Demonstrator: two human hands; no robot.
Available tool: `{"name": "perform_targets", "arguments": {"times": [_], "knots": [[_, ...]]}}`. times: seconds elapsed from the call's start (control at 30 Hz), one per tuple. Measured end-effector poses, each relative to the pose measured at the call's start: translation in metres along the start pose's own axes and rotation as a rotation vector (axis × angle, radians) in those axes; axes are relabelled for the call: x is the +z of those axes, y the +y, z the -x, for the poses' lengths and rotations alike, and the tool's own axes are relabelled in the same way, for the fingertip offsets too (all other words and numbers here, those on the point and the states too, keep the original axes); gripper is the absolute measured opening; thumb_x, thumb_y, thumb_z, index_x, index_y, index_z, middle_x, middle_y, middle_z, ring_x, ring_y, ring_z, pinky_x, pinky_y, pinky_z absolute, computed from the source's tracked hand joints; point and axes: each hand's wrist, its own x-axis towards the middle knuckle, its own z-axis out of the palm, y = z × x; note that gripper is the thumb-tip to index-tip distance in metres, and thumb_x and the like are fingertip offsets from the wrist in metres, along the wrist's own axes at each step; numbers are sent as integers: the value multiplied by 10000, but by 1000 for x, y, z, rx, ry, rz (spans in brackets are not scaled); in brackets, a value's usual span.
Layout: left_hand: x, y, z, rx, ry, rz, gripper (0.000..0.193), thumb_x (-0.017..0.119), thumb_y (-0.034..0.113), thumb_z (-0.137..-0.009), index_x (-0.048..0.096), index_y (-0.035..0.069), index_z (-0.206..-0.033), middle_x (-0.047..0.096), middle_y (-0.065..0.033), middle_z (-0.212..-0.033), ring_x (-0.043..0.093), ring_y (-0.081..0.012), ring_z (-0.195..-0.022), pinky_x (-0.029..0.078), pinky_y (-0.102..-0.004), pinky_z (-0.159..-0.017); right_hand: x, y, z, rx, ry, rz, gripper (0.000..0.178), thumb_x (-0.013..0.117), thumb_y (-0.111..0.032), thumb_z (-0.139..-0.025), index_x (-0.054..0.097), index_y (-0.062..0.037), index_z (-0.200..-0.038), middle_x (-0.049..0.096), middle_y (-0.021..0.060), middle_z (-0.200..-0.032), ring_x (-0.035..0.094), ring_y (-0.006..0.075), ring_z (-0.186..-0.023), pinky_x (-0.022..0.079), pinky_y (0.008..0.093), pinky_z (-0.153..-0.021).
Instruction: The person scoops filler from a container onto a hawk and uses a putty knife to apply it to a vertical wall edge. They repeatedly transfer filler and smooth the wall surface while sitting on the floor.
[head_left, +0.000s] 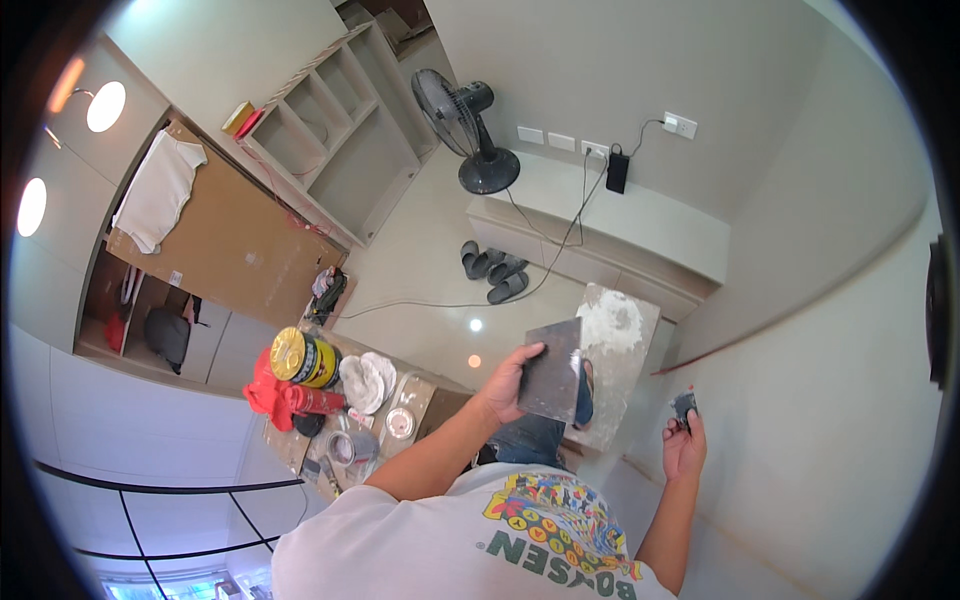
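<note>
On the stained worktop (285, 446), a red crumpled plastic bag (266, 388) is lying beside a yellow-and-black cylindrical can (318, 362), which a gold-coloured lid (287, 354) is covering. An open metal can (350, 449) is standing nearer; its content I cannot tell. A round tub (400, 423) is showing something pale inside. The left hand (507, 386) is gripping a dark, flat, rectangular plate (552, 375), thumb on top. Near the smooth pale wall (800, 400), the right hand (683, 452) is pinching a small dark tool (684, 406).

A black electric fan (485, 138) stands beyond grey slippers (508, 287) on the floor (400, 255); a white cloth (163, 190) drapes a brown board (238, 240).
</note>
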Motion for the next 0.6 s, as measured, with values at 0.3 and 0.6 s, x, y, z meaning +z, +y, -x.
{"name": "perform_targets", "arguments": {"times": [0.3, 0.6], "knots": [[116, 90, -135, -73, -28, 123, 474, 602, 369, -1056, 623, 31, -1388, 730, -144, -1260, 742, -305, -1117, 609, -493, -985, 146, -141, -111, 94, -57, 338, 253, 706, -192, -1025, 670, -68, -1242, 716, 34, -1034, 623, 140, -797, 499, 303, -676], [240, 254, -89, 220, 238, 152, 447, 594, 325, -1078, 608, 32, -1415, 721, -141, -1296, 722, -298, -1172, 588, -477, -1032, 344, -237, -95, 115, -153, 495, 290, 696, -168, -1036, 668, -12, -1279, 731, 59, -1059, 634, 133, -774, 499, 266, -641]]}}
